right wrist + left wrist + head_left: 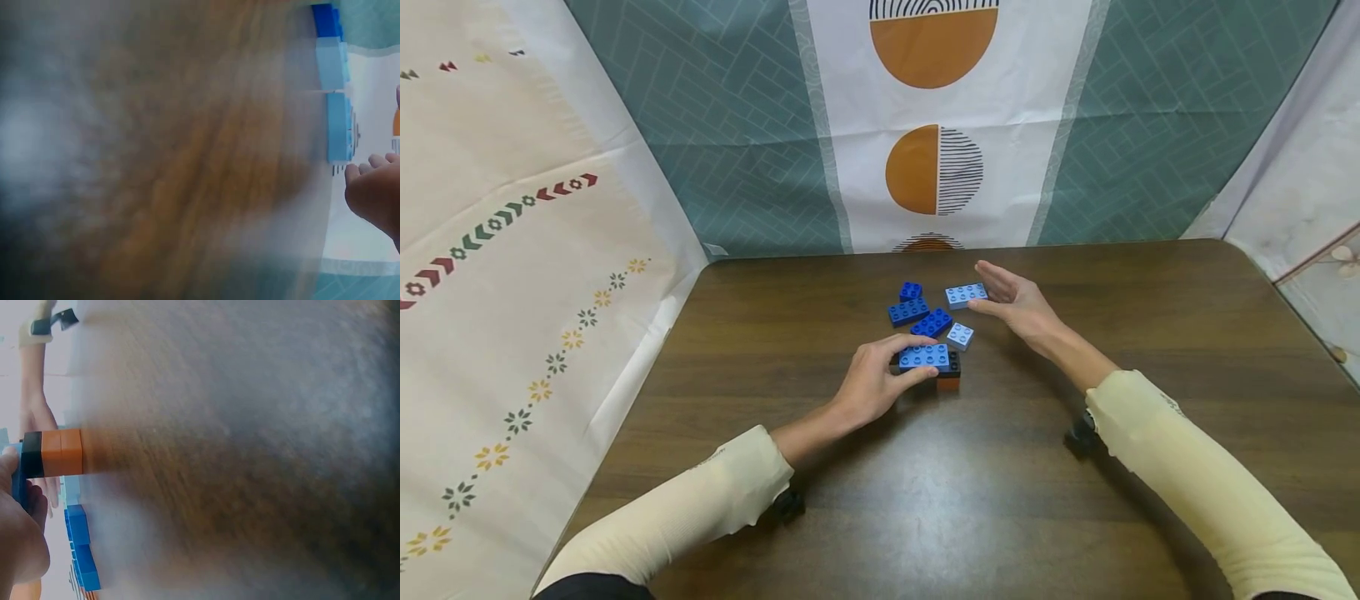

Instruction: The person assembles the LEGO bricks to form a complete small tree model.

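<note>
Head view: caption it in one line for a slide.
Left hand pinches a blue brick on a black-and-orange stack; right hand beside the longer light-blue brick.

Loose: 5. That's 3 dark blue bricks [908, 312], 2 light blue bricks [966, 297]. Stacked: 1 mid-blue brick [923, 358], 1 black brick [954, 365] showing, orange bricks [72, 452] look like 2, going by the seam. Left grip [876, 379], right grip [1017, 307]: 2. Sleeves [677, 504]: 2. Counter [925, 500]: 1.
</note>
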The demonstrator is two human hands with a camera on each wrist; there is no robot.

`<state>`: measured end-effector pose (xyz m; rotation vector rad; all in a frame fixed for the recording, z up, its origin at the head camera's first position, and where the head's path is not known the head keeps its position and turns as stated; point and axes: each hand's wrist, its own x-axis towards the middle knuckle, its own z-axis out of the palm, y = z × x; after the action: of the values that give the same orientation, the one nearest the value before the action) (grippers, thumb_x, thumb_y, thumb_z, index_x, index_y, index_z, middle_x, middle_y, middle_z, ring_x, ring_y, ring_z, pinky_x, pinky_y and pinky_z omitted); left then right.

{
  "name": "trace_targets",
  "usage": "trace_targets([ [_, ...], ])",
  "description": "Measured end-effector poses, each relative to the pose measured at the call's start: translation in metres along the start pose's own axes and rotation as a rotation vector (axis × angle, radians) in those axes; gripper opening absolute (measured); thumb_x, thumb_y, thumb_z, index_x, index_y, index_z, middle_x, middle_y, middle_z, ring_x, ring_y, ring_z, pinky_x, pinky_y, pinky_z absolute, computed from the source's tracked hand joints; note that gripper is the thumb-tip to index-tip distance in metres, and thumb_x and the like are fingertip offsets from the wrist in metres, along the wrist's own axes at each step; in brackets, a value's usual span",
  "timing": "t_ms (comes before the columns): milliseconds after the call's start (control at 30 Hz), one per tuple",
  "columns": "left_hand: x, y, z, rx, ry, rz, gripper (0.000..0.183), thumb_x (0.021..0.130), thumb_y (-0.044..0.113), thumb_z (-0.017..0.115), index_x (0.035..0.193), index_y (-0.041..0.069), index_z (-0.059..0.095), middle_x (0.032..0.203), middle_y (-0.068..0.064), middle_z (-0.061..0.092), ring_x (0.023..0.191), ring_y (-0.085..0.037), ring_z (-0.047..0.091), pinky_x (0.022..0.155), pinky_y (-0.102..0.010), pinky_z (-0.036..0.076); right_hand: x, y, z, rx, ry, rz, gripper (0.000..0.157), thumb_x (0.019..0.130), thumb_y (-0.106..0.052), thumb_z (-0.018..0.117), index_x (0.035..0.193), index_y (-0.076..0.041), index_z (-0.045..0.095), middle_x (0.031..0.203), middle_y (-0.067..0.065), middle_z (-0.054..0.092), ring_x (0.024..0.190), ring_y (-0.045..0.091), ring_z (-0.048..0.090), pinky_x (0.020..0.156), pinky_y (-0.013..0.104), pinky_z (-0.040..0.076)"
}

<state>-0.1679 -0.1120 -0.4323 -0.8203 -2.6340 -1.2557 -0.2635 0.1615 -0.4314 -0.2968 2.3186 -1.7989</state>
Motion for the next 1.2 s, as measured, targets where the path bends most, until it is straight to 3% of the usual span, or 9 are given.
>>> trace_targets([
  [100,0.0,0.0,-0.001,-0.002,-0.002,0.0,0.038,0.098,0.028,0.08,0.134,0.014,0.074,0.13,-0.004,0.074,0.064,-0.009,0.042,0.059,-0.026,0.04,0.008,0.004,0.002,-0.045,-0.025,0.023,0.083,0.103,-0.021,0.074,0.17,-0.011,0.025,0.175,0.005,0.025,0.161,0.026,0.021,0.129,0.049,0.022],
  [300,0.0,0.001,-0.003,-0.005,-0.015,-0.009,0.038,0.098,0.027,0.08,0.134,0.016,0.074,0.124,-0.002,0.075,0.062,-0.012,0.04,0.059,-0.026,0.039,0.019,0.008,0.001,-0.143,-0.075,0.044,0.089,0.102,-0.024,0.075,0.171,-0.01,0.02,0.175,0.011,0.024,0.162,0.034,0.017,0.129,0.056,0.019],
  [500,0.0,0.002,-0.004,-0.012,-0.019,-0.014,0.038,0.099,0.026,0.08,0.134,0.014,0.074,0.133,-0.005,0.073,0.075,-0.014,0.055,0.066,-0.027,0.045,0.026,0.008,0.004,-0.238,-0.044,0.036,0.078,0.101,-0.025,0.077,0.165,-0.007,0.036,0.168,0.015,0.038,0.158,0.038,0.029,0.126,0.057,0.026],
  [767,0.0,0.001,-0.003,-0.005,-0.011,-0.003,0.039,0.098,0.027,0.08,0.134,0.014,0.074,0.125,-0.002,0.075,0.06,-0.008,0.034,0.059,-0.027,0.039,0.03,0.006,0.009,-0.32,0.041,0.037,0.063,0.097,-0.016,0.081,0.153,-0.003,0.056,0.156,0.018,0.054,0.149,0.039,0.044,0.122,0.054,0.036],
  [933,0.0,0.001,-0.003,0.0,-0.007,0.0,0.038,0.098,0.026,0.081,0.133,0.014,0.074,0.114,0.001,0.073,0.064,-0.008,0.041,0.061,-0.026,0.04,0.029,0.005,0.011,-0.347,0.092,0.033,0.052,0.095,-0.013,0.083,0.143,-0.001,0.066,0.145,0.019,0.064,0.139,0.039,0.056,0.115,0.053,0.046],
  [1200,0.0,0.001,-0.003,-0.001,-0.013,-0.004,0.039,0.098,0.027,0.08,0.134,0.013,0.074,0.12,-0.001,0.074,0.06,-0.007,0.039,0.059,-0.025,0.041,0.023,0.001,0.015,-0.397,0.107,0.017,0.046,0.095,-0.014,0.083,0.138,-0.002,0.071,0.137,0.02,0.069,0.127,0.039,0.064,0.108,0.052,0.053],
])
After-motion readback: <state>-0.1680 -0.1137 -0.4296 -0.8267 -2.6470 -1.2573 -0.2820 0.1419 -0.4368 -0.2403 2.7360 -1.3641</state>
